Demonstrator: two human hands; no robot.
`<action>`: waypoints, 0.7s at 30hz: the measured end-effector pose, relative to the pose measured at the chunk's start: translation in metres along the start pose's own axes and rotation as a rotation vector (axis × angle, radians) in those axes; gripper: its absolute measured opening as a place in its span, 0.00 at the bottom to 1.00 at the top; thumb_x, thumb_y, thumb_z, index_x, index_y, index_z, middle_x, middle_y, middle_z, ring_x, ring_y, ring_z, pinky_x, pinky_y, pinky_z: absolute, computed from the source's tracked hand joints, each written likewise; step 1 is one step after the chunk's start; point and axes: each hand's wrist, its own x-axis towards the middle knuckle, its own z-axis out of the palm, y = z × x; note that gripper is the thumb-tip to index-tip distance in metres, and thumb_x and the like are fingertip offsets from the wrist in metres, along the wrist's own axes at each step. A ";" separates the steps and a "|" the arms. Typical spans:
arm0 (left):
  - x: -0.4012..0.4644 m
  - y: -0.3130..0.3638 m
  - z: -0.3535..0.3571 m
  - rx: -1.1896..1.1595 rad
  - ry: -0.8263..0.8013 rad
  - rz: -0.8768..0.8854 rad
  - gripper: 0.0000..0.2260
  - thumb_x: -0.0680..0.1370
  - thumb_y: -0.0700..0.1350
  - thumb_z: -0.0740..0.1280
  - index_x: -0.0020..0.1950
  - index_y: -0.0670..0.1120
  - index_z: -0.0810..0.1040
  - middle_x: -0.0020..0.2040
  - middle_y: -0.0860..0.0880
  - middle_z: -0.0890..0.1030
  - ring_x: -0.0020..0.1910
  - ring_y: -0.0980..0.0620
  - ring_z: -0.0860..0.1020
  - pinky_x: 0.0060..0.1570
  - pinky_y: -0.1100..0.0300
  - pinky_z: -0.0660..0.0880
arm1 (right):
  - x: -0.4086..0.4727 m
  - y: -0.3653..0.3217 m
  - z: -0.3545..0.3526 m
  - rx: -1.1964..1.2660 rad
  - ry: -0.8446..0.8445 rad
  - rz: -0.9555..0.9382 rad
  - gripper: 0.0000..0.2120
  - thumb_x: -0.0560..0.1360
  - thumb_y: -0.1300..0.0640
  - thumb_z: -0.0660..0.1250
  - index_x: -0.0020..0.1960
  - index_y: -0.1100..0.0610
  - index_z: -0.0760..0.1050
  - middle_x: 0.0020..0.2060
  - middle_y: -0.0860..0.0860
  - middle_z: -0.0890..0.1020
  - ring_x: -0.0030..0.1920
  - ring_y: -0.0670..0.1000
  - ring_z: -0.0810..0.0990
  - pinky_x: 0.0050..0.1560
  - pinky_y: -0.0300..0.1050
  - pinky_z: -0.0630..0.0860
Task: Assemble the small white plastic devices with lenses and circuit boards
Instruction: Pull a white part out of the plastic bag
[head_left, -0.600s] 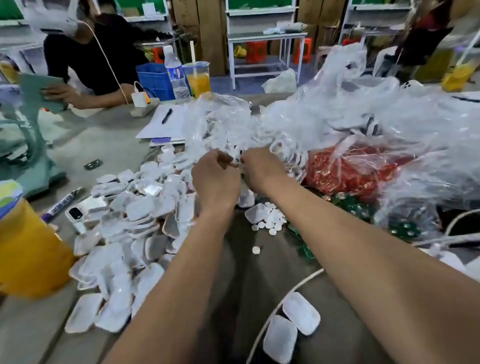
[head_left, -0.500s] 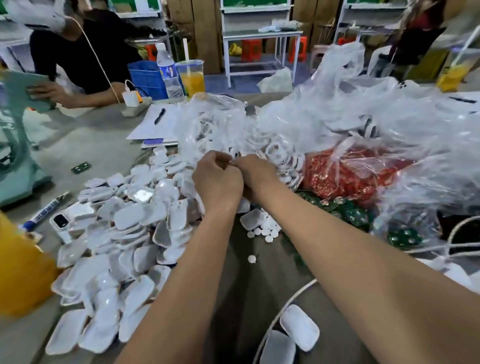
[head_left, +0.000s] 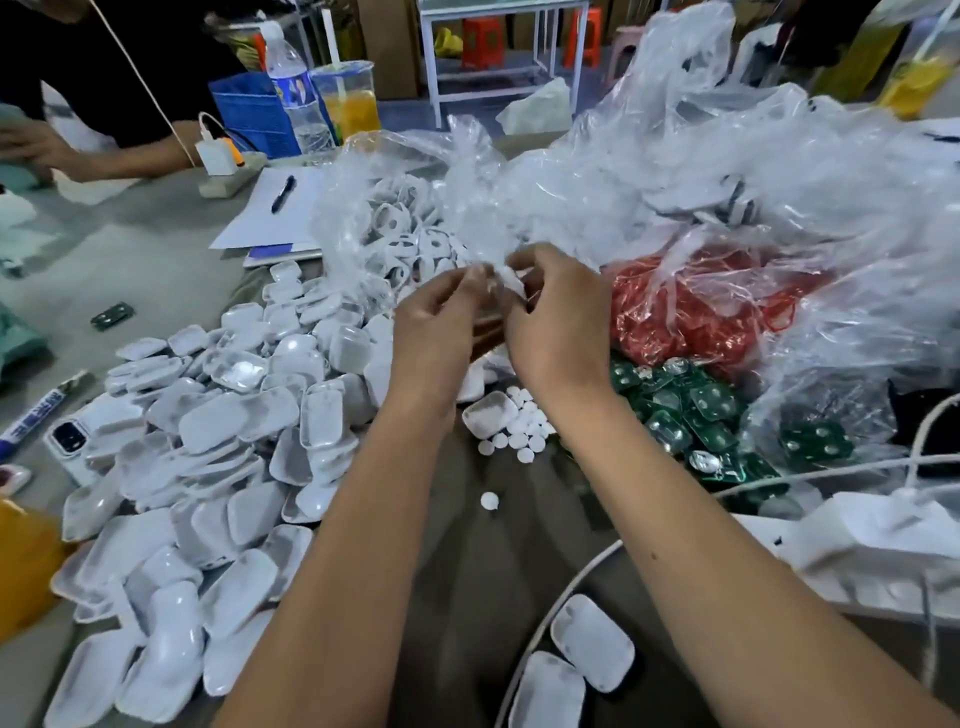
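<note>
A small white plastic piece (head_left: 503, 283) is pinched between the fingertips of the left hand (head_left: 436, 332) and the right hand (head_left: 561, 322), raised above the table (head_left: 130, 270). White shells (head_left: 208, 441) are heaped to the left; white discs (head_left: 519, 426) lie just near of the hands; green circuit boards (head_left: 696, 415) are seen to the right.

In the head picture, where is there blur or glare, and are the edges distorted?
Head view: the white part between the left hand and right hand is motion-blurred; glare on the clear bags; wide-angle bending stretches the forearms at the lower edge.
</note>
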 end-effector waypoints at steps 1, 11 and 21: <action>-0.003 0.001 0.002 -0.060 -0.027 -0.039 0.07 0.83 0.45 0.67 0.54 0.45 0.84 0.41 0.50 0.87 0.39 0.52 0.86 0.39 0.62 0.80 | -0.004 -0.001 -0.006 -0.022 0.008 -0.017 0.07 0.77 0.60 0.75 0.54 0.59 0.81 0.44 0.53 0.85 0.44 0.52 0.83 0.46 0.48 0.79; -0.031 -0.003 0.044 -0.288 -0.149 -0.042 0.06 0.82 0.35 0.66 0.57 0.40 0.80 0.40 0.48 0.86 0.37 0.52 0.85 0.37 0.59 0.81 | 0.009 -0.034 -0.114 -0.289 -0.491 -0.037 0.20 0.74 0.55 0.77 0.64 0.56 0.81 0.54 0.52 0.84 0.47 0.51 0.83 0.49 0.41 0.80; -0.061 -0.008 0.110 0.041 -0.273 -0.013 0.10 0.84 0.36 0.63 0.47 0.44 0.81 0.34 0.49 0.84 0.29 0.50 0.84 0.26 0.65 0.76 | 0.065 0.015 -0.222 -0.886 -0.973 0.308 0.04 0.77 0.61 0.76 0.47 0.63 0.86 0.34 0.55 0.87 0.37 0.54 0.89 0.44 0.55 0.87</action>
